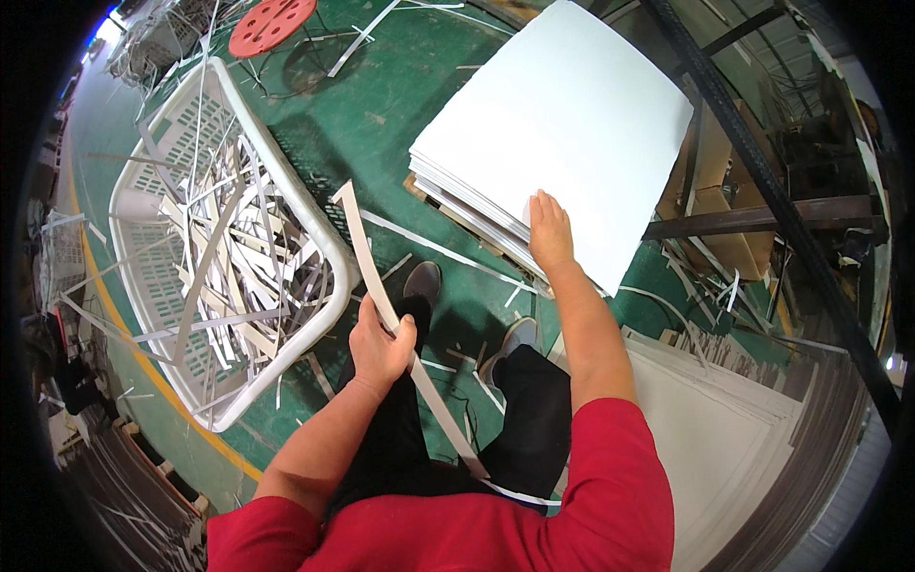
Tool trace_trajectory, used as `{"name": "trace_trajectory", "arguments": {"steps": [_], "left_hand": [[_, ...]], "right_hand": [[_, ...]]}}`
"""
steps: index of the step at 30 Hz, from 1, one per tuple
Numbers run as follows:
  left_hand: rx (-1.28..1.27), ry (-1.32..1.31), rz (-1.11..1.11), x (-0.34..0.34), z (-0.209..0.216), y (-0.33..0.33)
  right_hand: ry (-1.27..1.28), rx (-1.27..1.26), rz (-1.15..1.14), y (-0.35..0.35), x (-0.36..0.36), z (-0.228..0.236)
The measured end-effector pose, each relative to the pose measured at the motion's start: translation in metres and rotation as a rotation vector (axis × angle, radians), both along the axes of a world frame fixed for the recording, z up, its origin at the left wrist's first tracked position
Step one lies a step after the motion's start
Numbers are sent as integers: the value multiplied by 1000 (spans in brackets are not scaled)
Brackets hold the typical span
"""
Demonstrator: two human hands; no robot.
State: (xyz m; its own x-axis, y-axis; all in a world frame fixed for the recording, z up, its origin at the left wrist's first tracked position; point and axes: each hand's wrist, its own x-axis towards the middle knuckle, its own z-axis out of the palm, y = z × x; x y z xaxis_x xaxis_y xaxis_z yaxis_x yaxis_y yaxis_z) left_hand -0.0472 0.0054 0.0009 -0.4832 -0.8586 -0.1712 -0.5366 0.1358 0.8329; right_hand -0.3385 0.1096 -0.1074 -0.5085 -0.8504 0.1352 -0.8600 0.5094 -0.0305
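Note:
A long, narrow cardboard strip [365, 250] is gripped in my left hand [379, 345], its upper end bent over and its lower end reaching down by my lap. My right hand [550, 232] lies flat on the near edge of a tall stack of large white sheets [572, 114], fingers stretched forward. The stack rests on a wooden pallet [416, 189] ahead of me. Left of my left hand stands a white plastic basket [335, 276], heaped with cut strips [238, 248], some hanging over its rim.
A red round stool [272, 26] stands at the far left. Loose strips litter the green floor [334, 143]. Dark metal bars [753, 162] and cardboard boxes [715, 191] are at the right. Another stack of greyish sheets [705, 410] lies near my right elbow.

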Motion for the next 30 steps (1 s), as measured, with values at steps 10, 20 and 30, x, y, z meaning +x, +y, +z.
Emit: {"name": "trace_trajectory", "arguments": {"steps": [10, 20, 30], "left_hand": [[26, 4, -88, 10, -3, 7], [522, 631, -409, 22, 73, 85], [467, 930, -443, 36, 142, 108]], "right_hand": [[-692, 5, -103, 29, 101, 33], [-564, -554, -108, 15, 138, 101], [-988, -783, -201, 85, 142, 175]]}}
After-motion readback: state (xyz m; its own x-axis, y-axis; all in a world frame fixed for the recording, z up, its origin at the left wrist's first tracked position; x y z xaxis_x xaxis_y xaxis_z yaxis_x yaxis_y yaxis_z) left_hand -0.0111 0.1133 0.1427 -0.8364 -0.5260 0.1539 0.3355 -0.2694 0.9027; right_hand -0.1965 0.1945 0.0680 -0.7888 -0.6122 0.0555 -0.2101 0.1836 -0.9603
